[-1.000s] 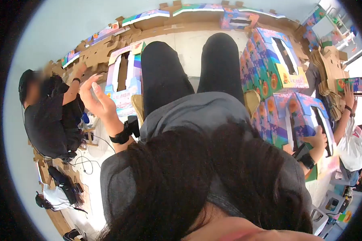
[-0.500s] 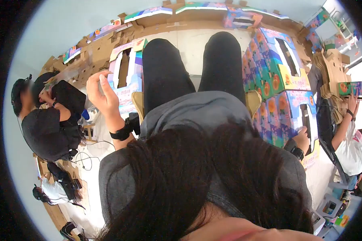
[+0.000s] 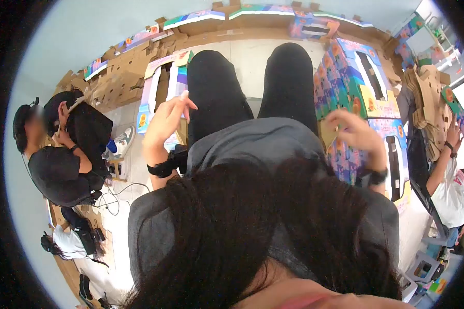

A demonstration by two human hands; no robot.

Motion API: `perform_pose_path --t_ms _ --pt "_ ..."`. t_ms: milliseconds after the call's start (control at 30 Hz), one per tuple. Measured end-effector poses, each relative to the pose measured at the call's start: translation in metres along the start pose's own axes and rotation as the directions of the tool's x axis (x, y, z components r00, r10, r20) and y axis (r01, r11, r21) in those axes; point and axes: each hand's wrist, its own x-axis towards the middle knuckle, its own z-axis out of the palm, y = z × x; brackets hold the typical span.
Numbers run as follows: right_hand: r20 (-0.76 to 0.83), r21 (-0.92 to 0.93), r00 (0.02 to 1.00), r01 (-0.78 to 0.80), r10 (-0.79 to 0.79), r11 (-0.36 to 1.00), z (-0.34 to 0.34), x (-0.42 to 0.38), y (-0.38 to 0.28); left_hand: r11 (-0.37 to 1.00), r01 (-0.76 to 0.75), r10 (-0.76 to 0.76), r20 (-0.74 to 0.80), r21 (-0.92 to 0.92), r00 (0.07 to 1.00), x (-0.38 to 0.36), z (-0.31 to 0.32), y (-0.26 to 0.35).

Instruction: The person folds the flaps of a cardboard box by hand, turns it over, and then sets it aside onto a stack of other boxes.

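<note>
My left hand (image 3: 165, 124) is raised in front of a colourful printed carton (image 3: 145, 98) beside my left leg. Its fingers are loosely bent with the thumb apart, and nothing shows in them. On the other side, my right hand (image 3: 360, 135), somewhat smeared by motion, hangs over the lower of two stacked cartons. Its fingers are apart and hold nothing. The upper carton (image 3: 370, 105) has a long handle slot and a yellow flap; the lower carton (image 3: 389, 129) has a similar slot. Each of my wrists wears a black band.
Flattened cardboard (image 3: 116, 77) lies along the wall, with printed cartons (image 3: 314, 28) at the far side. On the left a seated person (image 3: 62, 167) works near cables (image 3: 116, 198). At the right another person's arm (image 3: 443, 165) reaches to a printed carton (image 3: 461, 116) beside stacked cardboard (image 3: 423, 98).
My right hand has left the lower carton's handle slot and moved inward toward my lap. My left hand has shifted right and slightly down. The person on the right has tilted a carton.
</note>
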Motion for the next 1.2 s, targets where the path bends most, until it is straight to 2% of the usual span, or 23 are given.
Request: perform_pose_path --t_ms 100,133,200,267,333,400,433,467,500,533,600,633,667,700,767,800,867,933,1000,1033,1067,1100,1200 --pt "0.584 0.146 0.807 -0.002 -0.085 0.989 0.047 0.064 0.001 0.999 0.01 -0.008 -0.029 0.046 1.0 -0.004 -0.003 -0.003" --pt "0.705 0.245 0.694 -0.04 -0.15 0.969 0.063 0.082 0.003 0.998 0.037 -0.034 -0.048 0.057 0.998 -0.005 -0.004 -0.002" --pt "0.775 0.331 0.622 -0.244 -0.115 0.911 0.08 0.114 0.032 0.993 0.09 -0.084 -0.083 0.079 0.993 -0.007 -0.008 0.0" --pt "0.609 0.667 0.781 -0.408 -0.14 0.623 0.059 0.12 0.031 0.993 0.081 -0.073 -0.09 0.086 0.993 -0.007 -0.009 -0.004" --pt "0.215 0.874 0.975 -0.17 -0.05 0.456 0.038 0.128 0.046 0.995 0.061 -0.054 -0.087 0.074 0.995 -0.008 -0.007 -0.008" --pt "-0.204 0.945 0.979 0.205 -0.031 0.255 0.012 0.153 0.091 0.998 0.031 -0.028 -0.06 0.054 0.998 -0.008 -0.007 -0.01" --pt "-0.602 0.538 0.798 0.431 -0.028 0.724 0.0 0.152 0.073 0.998 0.041 -0.038 -0.06 0.054 0.997 -0.008 -0.007 -0.009" --pt "-0.885 0.032 0.466 0.102 -0.019 0.994 -0.011 0.152 0.055 0.997 0.052 -0.048 -0.06 0.055 0.997 -0.009 -0.005 -0.006" --pt "-0.821 -0.571 0.247 -0.373 -0.514 0.731 -0.017 0.145 0.046 0.997 0.06 -0.056 -0.06 0.056 0.997 -0.008 -0.003 -0.003" --pt "-0.768 -0.64 0.286 -0.374 -0.573 0.671 -0.021 0.141 0.035 0.997 0.04 -0.036 -0.065 0.063 0.997 -0.006 -0.001 -0.002" --pt "-0.645 -0.763 0.369 -0.359 -0.668 0.538 -0.011 0.136 0.015 0.997 0.011 -0.005 -0.075 0.079 0.997 -0.006 0.002 -0.004" --pt "-0.674 -0.714 0.376 -0.112 -0.635 0.691 0.008 0.137 0.006 0.997 0.007 -0.003 -0.063 0.072 0.998 -0.006 0.002 -0.005" --pt "-0.65 -0.687 0.463 -0.019 -0.602 0.727 0.03 0.139 -0.002 0.998 0.004 -0.001 -0.051 0.063 0.999 -0.005 0.001 -0.008" --pt "-0.502 -0.653 0.635 0.165 -0.586 0.739 0.049 0.14 -0.009 0.999 0.0 0.002 -0.038 0.053 0.999 -0.003 0.0 -0.01" --pt "-0.064 -0.662 0.698 0.505 -0.713 0.554 0.083 0.146 0.003 0.998 0.036 -0.034 -0.024 0.061 0.999 -0.001 0.002 -0.008" --pt "0.147 -0.596 0.621 0.676 -0.77 0.432 0.092 0.148 0.007 0.996 0.053 -0.052 -0.022 0.066 0.998 -0.001 0.002 -0.007" --pt "0.183 -0.584 0.739 0.612 -0.648 0.533 0.09 0.159 0.029 0.998 0.036 -0.034 -0.024 0.06 0.999 -0.002 0.002 -0.004" --pt "0.108 -0.711 0.783 0.491 -0.613 0.503 0.05 0.168 0.034 0.997 0.033 -0.031 -0.032 0.064 0.999 -0.003 0.001 -0.004" --pt "-0.31 -0.752 0.717 0.217 -0.625 0.622 0.023 0.197 0.078 0.997 0.041 -0.038 -0.046 0.07 0.998 -0.003 0.001 -0.008" --pt "-0.491 -0.596 0.831 -0.101 -0.263 0.796 0.003 0.198 0.077 0.996 0.045 -0.04 -0.053 0.081 0.998 -0.003 0.002 -0.01" --pt "-0.485 -0.565 0.82 -0.558 0.303 0.608 -0.027 0.211 0.083 0.995 0.048 -0.042 -0.062 0.092 0.997 -0.002 0.001 -0.011" --pt "-0.739 -0.596 0.665 -0.571 -0.108 0.565 -0.032 0.199 0.111 0.993 0.051 -0.044 -0.069 0.105 0.997 -0.002 0.0 -0.011" --pt "-0.743 -0.669 0.286 -0.356 -0.605 0.653 -0.038 0.18 0.085 0.996 0.047 -0.041 -0.078 0.071 0.996 -0.003 0.0 -0.009"
